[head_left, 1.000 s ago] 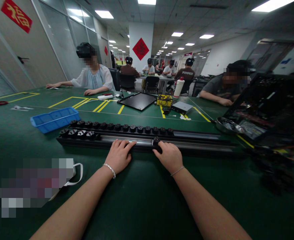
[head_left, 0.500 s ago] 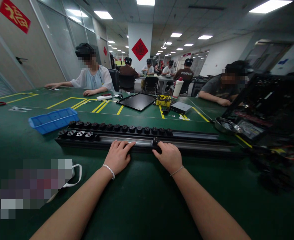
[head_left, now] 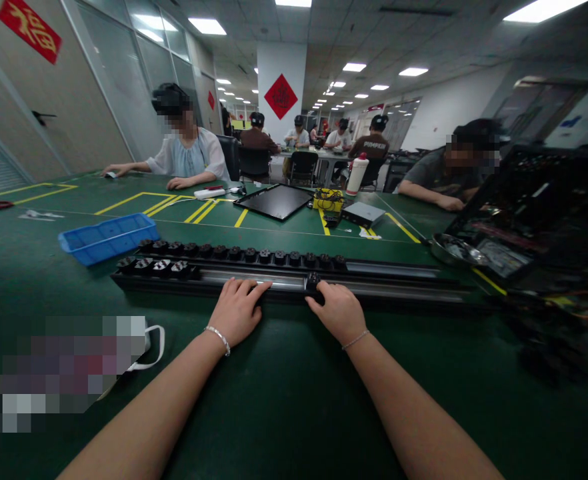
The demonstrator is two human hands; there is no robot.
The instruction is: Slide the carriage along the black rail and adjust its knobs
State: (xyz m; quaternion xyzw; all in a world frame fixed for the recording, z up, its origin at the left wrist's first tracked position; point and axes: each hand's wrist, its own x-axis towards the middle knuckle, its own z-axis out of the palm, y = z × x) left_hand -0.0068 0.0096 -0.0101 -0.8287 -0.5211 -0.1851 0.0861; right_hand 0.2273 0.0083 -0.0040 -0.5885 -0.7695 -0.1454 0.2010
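Observation:
Two long black rails (head_left: 399,288) lie side by side across the green table. The far rail carries a row of several small black socket modules (head_left: 244,253); the near rail has a few at its left end (head_left: 159,267). My left hand (head_left: 237,310) rests palm down on the near rail, fingers stretched over its silver channel. My right hand (head_left: 339,311) sits just right of it, fingertips pinched on one black module (head_left: 313,280) seated in the near rail.
A blue plastic tray (head_left: 107,237) stands left behind the rails. A metal bowl (head_left: 454,251) and an open black chassis (head_left: 539,213) are at the right. Farther back lie a black panel (head_left: 277,201) and a yellow box (head_left: 328,199). Other people sit at the table's far side.

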